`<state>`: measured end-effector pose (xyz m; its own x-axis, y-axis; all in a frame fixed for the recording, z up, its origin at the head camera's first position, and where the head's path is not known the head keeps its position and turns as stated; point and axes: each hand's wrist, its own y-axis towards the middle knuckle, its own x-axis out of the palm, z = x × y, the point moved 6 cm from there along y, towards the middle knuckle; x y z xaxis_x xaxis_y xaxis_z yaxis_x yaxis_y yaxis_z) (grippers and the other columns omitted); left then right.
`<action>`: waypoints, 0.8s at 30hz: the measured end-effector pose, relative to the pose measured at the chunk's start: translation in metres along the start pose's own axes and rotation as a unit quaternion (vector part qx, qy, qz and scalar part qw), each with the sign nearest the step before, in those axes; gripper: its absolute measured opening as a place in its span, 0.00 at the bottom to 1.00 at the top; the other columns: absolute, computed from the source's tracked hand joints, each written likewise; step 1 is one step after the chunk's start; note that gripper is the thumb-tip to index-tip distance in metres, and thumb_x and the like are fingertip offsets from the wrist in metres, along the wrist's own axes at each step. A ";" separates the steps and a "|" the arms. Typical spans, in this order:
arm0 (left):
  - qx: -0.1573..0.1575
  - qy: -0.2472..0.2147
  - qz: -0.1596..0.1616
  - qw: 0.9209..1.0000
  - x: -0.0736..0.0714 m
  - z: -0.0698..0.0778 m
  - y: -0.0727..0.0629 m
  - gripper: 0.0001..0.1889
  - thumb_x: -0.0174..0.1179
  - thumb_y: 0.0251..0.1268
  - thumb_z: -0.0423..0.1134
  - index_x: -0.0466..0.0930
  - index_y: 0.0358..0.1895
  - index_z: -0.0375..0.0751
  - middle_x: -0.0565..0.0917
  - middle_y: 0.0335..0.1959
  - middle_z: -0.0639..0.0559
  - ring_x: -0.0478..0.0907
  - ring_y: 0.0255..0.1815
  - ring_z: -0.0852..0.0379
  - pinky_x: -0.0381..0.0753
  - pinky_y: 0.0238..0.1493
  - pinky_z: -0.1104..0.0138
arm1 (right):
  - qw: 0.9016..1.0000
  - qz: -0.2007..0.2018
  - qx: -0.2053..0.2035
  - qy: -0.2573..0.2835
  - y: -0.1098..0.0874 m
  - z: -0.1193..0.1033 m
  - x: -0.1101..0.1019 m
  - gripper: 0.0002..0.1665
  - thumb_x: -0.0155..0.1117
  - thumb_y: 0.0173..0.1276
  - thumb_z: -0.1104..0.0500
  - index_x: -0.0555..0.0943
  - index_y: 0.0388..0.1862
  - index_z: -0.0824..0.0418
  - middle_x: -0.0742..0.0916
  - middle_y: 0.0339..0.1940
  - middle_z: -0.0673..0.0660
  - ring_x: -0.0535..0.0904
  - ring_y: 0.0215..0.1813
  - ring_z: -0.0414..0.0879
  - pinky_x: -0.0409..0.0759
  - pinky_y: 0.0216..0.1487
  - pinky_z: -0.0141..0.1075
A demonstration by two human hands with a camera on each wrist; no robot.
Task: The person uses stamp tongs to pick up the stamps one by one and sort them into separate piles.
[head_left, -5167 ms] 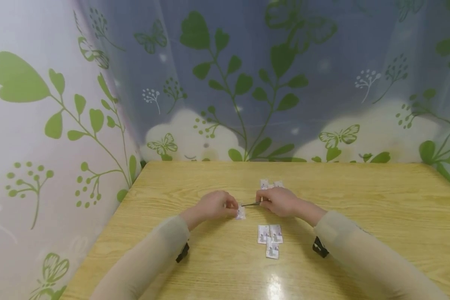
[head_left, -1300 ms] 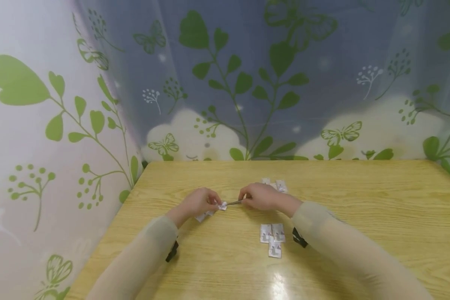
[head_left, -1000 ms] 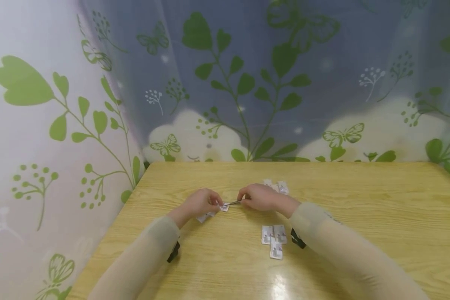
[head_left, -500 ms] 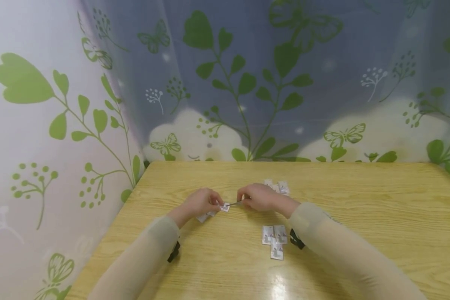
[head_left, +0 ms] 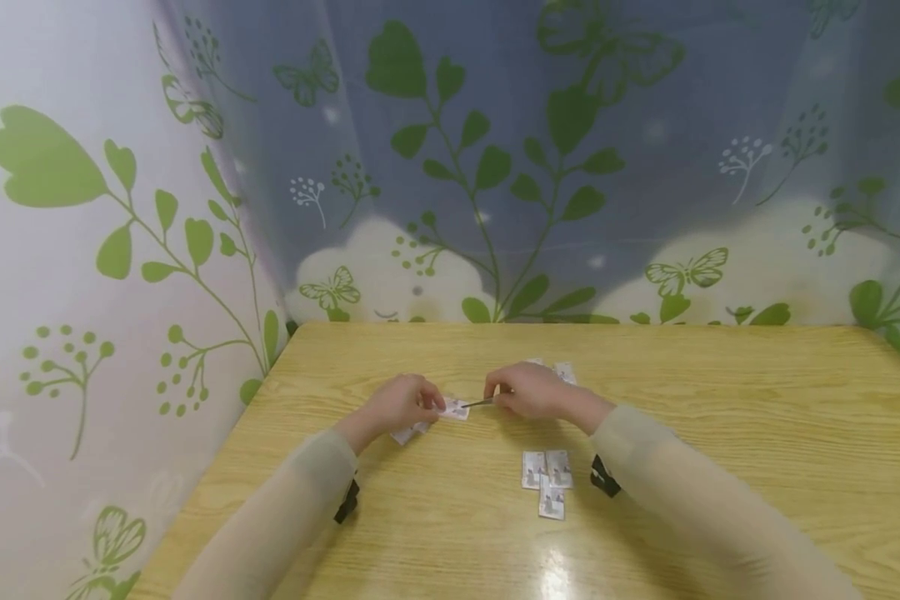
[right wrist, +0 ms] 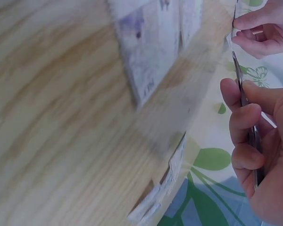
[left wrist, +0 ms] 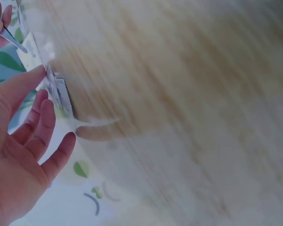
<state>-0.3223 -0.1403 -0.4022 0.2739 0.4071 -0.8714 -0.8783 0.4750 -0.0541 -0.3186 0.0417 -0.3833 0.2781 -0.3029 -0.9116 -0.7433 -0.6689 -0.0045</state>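
My right hand point(head_left: 532, 392) holds metal tweezers point(right wrist: 238, 70) between thumb and fingers. In the head view their tips lie on the right part of a small white printed packet point(head_left: 456, 409). At that packet's left end are the fingertips of my left hand point(head_left: 401, 404). The left wrist view shows the fingers spread and loosely bent, one tip right at the packets' edge. Other packets point(head_left: 408, 434) lie partly hidden under the left hand, with a silvery edge point(left wrist: 65, 96) showing in the left wrist view.
Nearer on the wooden table point(head_left: 435, 517), three similar packets point(head_left: 534, 470) lie in a triangle. Another group of packets point(head_left: 565, 372) sits farther back, partly behind the right hand. A leaf-patterned curtain point(head_left: 450, 208) borders the table's far and left sides.
Over five seconds both hands have shifted left, and packets now lie under the left hand. In the last half second the tweezers moved slightly right, and more of the packet shows beside the left fingertips.
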 end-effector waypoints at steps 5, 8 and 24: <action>0.017 -0.010 0.009 1.000 -0.003 0.009 -0.004 0.03 0.66 0.62 0.37 0.86 0.37 0.48 0.78 0.31 0.59 0.75 0.32 0.60 0.75 0.34 0.65 | 1.000 0.000 -0.014 0.015 -0.014 0.003 -0.007 0.08 0.56 0.72 0.64 0.82 0.44 0.57 0.82 0.21 0.49 0.72 0.23 0.38 0.73 0.35 0.39; 0.033 -0.008 0.013 0.999 -0.003 0.018 -0.008 0.03 0.66 0.63 0.39 0.87 0.38 0.48 0.78 0.31 0.59 0.75 0.32 0.60 0.75 0.33 0.66 | 0.999 0.004 -0.023 0.024 -0.024 0.005 -0.011 0.08 0.56 0.72 0.64 0.82 0.44 0.58 0.82 0.20 0.50 0.73 0.23 0.37 0.74 0.35 0.39; 0.099 0.010 -0.048 0.994 0.024 0.041 -0.014 0.05 0.67 0.62 0.38 0.87 0.40 0.47 0.79 0.30 0.61 0.75 0.33 0.63 0.75 0.37 0.67 | 0.998 0.006 -0.032 0.046 -0.053 0.003 0.002 0.07 0.58 0.69 0.67 0.82 0.39 0.57 0.79 0.16 0.46 0.71 0.20 0.35 0.71 0.29 0.33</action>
<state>-0.2875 -0.1046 -0.4022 0.3424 0.3382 -0.8766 -0.7536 0.6560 -0.0413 -0.2808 0.0787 -0.3860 0.3261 -0.3705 -0.8697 -0.7072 -0.7061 0.0357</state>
